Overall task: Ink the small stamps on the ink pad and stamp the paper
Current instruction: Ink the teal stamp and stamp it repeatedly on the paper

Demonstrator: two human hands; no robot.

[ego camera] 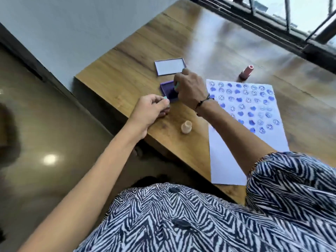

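Reaching across, the right hand [190, 88] is gripping a mint stamp [176, 85] pressed on the ink pad [168, 91] — steadied by the left hand's [151, 110] pinched fingers — beside the paper [241, 113].

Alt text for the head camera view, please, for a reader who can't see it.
The right hand presses a mint stamp onto the purple ink pad while the left hand steadies the pad's near corner. Right of it lies a paper with blue stamp prints; two other stamps stand on the wooden table.
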